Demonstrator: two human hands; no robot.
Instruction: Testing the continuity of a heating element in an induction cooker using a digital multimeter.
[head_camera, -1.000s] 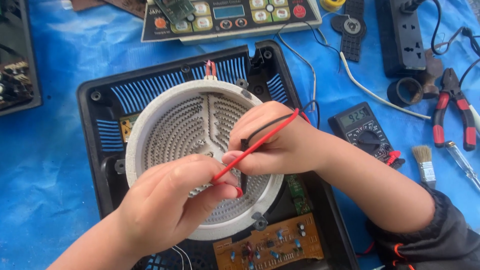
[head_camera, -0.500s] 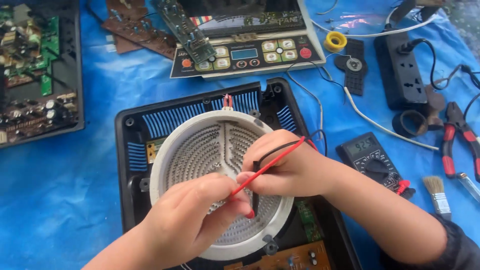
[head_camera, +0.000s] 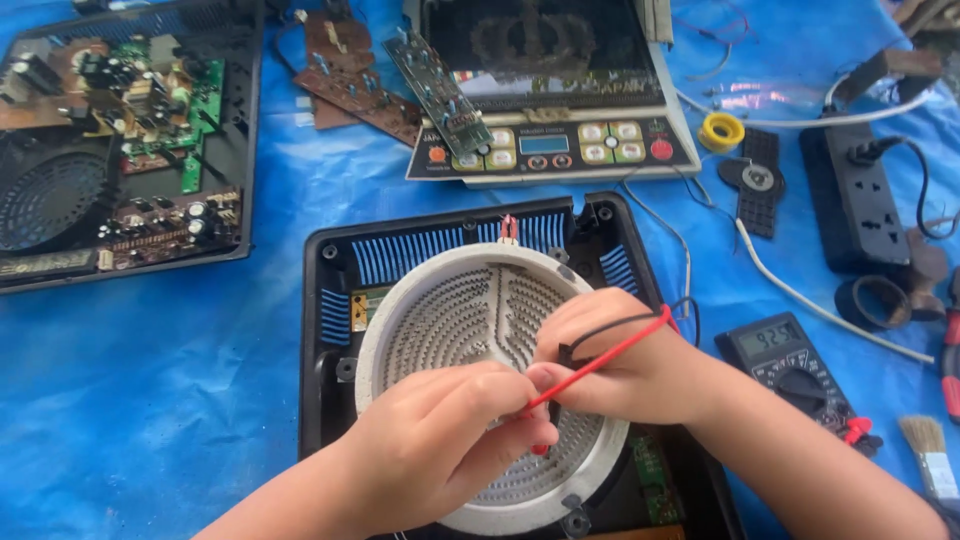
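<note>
A round white heating element (head_camera: 450, 320) with coiled wire sits in an opened black cooker base (head_camera: 340, 300) with blue vents. Both my hands work over its lower right part. My left hand (head_camera: 440, 450) pinches a thin red probe (head_camera: 600, 362) whose tip touches the coil. My right hand (head_camera: 620, 365) holds a black probe against the element, its black lead looping over the knuckles. A black digital multimeter (head_camera: 790, 365) with a lit display lies just right of my right wrist.
A second opened cooker with green circuit boards (head_camera: 120, 140) lies at the far left. Loose boards (head_camera: 360, 70), a glass top panel with buttons (head_camera: 550, 100), a yellow tape roll (head_camera: 722, 131), a black power strip (head_camera: 860, 190) and a brush (head_camera: 930, 455) lie on the blue tarp (head_camera: 150, 400).
The view has tilted up and back, bringing more of the far tarp and the left cooker into sight. Both hands stay on the element with the probes.
</note>
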